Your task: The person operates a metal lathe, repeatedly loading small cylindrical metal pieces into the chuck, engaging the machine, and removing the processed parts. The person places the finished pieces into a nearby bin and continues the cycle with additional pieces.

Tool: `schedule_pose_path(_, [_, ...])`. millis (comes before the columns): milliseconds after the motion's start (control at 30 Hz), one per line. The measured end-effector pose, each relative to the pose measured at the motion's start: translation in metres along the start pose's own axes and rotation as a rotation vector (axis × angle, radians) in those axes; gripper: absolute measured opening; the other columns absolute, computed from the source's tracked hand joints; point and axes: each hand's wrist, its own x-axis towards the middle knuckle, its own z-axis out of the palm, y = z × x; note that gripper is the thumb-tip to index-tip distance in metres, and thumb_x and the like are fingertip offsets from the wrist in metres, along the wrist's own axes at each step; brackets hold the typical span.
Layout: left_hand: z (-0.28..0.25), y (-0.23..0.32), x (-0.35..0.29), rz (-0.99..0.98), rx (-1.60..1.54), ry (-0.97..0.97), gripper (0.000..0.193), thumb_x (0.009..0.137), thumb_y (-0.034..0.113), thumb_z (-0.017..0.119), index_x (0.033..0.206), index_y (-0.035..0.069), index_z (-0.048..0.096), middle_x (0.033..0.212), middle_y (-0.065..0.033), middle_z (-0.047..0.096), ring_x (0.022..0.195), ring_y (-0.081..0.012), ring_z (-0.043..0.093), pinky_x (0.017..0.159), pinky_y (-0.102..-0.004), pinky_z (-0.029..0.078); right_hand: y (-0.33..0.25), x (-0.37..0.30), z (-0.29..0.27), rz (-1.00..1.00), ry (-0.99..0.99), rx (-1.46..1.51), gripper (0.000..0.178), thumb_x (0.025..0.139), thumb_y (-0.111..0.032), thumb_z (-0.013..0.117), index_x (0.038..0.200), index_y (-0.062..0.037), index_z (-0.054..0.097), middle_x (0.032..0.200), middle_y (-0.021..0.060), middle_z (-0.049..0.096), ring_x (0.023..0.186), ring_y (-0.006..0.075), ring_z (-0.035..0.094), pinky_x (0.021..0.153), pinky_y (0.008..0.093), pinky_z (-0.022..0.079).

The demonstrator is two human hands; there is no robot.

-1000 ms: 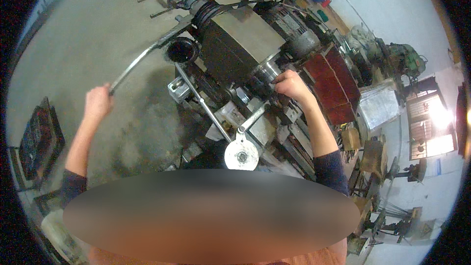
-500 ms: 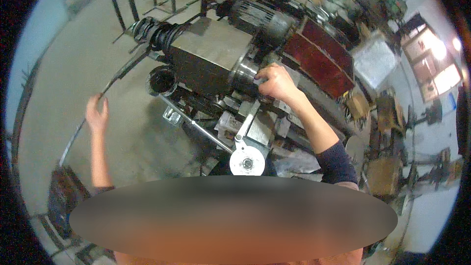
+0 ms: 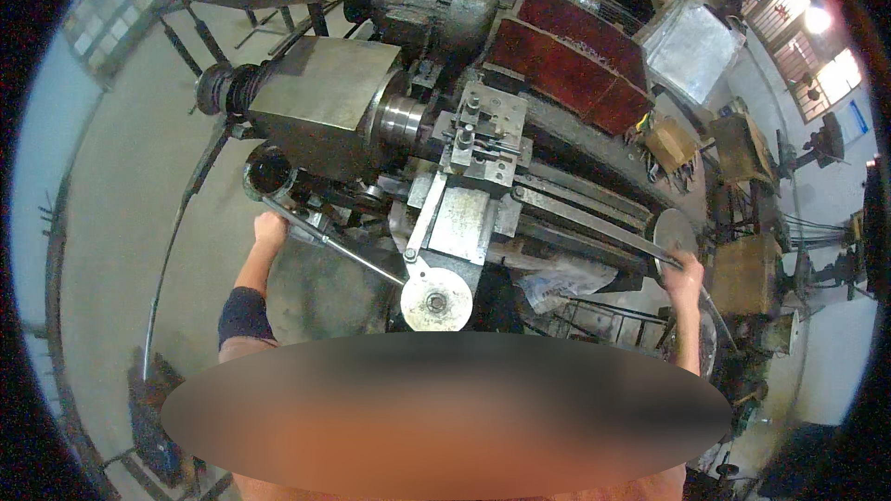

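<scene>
A lathe-like machine stands before me, with a shiny round chuck [image 3: 403, 120] beside a metal tool slide [image 3: 484, 134]. My left hand [image 3: 270, 231] is closed in a fist near the upper end of a slanting metal rod [image 3: 357, 258]. What the fist holds is hidden. Out at the right, my right hand [image 3: 685, 280] is closed round the end of a long flat metal lever [image 3: 594, 225], close to a round disc [image 3: 675, 227]. A white round dial [image 3: 436, 300] sits at the machine's near end.
Behind the slide lies a dark red tray-like cover [image 3: 568, 65], with an electric motor [image 3: 436, 14] to its left. A long thin lever [image 3: 167, 264] slants down at the left. At the right are a pale metal sheet [image 3: 691, 44] and a box of tools [image 3: 670, 144].
My left hand has left the thin lever at the left and come to the slanting rod. My right hand has gone from the chuck to the long lever's end. The view has shifted.
</scene>
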Motion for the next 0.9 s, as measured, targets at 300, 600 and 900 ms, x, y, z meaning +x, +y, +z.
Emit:
schedule_pose_path(300, [-0.065,0.010,-0.065,-0.297,-1.353,0.232,0.046,0.086,0.033,0.053,0.106,-0.008,0.051,0.073,-0.0133,0.062,0.049,-0.0162,0.059,0.046,-0.0280,0.050,0.336,-0.010,0.004,0.398,-0.290,-0.516,0.047,0.062,-0.017,0.063,0.106,-0.0043,0.054,0.095,0.0218,0.060,0.089,0.0386,0.057,0.072,0.0432,0.046])
schedule_pose_path(600, [-0.103,0.107,-0.046,-0.648,-1.891,0.369,0.027,0.082,0.020,0.057,0.087,-0.006,0.052,0.063,-0.0137,0.059,0.045,-0.0184,0.057,0.039,-0.0291,0.044,0.289,-0.071,0.008,0.477,-0.268,-0.580,0.039,0.064,-0.030,0.062,0.095,-0.0053,0.061,0.092,0.0196,0.062,0.087,0.0386,0.057,0.073,0.0434,0.046])
schedule_pose_path(900, [-0.076,0.112,-0.028,-0.727,-1.768,0.497,0.013,0.075,0.005,0.050,0.082,-0.005,0.050,0.064,-0.0131,0.057,0.043,-0.0174,0.054,0.041,-0.0292,0.043,0.221,-0.127,0.034,0.675,-0.076,-0.530,0.041,0.067,-0.039,0.060,0.090,-0.0050,0.062,0.090,0.0194,0.062,0.084,0.0380,0.059,0.074,0.0464,0.046])
